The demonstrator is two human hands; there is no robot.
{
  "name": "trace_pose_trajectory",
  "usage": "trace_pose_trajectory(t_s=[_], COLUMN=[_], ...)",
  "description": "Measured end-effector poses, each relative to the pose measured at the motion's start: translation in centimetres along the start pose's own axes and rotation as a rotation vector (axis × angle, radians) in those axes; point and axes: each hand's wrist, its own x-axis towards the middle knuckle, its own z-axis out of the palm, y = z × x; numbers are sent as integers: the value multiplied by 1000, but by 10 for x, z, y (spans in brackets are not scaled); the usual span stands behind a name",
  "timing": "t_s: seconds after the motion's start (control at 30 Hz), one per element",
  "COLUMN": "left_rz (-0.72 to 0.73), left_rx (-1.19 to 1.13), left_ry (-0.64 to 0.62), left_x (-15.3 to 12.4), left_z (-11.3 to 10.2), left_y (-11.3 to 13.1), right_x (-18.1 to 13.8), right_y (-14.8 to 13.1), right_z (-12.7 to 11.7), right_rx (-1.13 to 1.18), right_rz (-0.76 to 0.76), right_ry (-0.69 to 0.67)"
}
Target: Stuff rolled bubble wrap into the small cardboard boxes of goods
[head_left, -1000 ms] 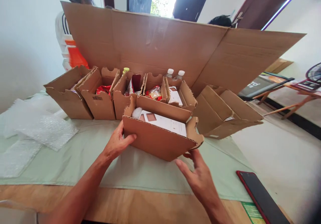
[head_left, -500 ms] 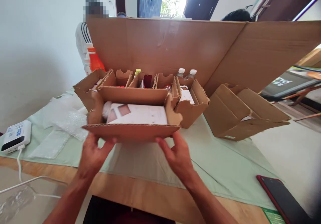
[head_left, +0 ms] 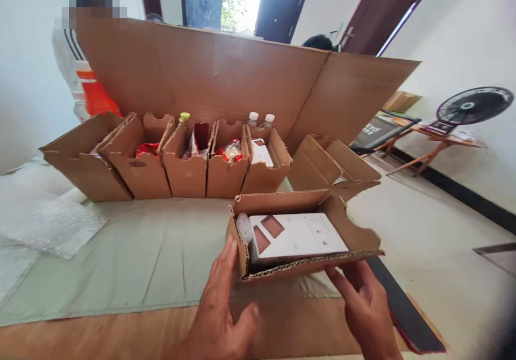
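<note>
- Left hand (head_left: 221, 306): fingers flat against the box's left end, thumb spread wide; right hand (head_left: 365, 301): fingers holding its lower front edge.
- The brown cardboard box (head_left: 350, 225) sits tilted between the hands at the surface's (head_left: 121, 333) right front, its rim raw and corrugated, one end notched.
- Inside lie a flat white carton (head_left: 300, 236) with brown squares and a clear plastic roll (head_left: 244, 227).
- A dark phone (head_left: 407, 306), partly hidden by the right hand.
- Creased pale-green cloth (head_left: 173, 252); crinkled bubble wrap (head_left: 60, 225) at left.
- Five upright boxes (head_left: 185, 172) in a row.
- A tall cardboard panel (head_left: 226, 70) blocks the view behind.
</note>
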Motion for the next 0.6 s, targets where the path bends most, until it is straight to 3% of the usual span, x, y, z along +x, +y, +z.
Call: trace_pose_trajectory(t_s=[0.1, 0.23, 0.6], left_rz=[-27, 5, -5], left_rx=[-22, 36, 34], left_ry=[-53, -95, -254], left_x=[10, 10, 13], left_z=[37, 73, 106], left_y=[10, 25, 45], right_x=[43, 85, 119], right_y=[15, 26, 11], right_z=[0, 10, 31], right_rx=[158, 204, 245], right_rz=[-77, -140, -159], right_ry=[47, 31, 67])
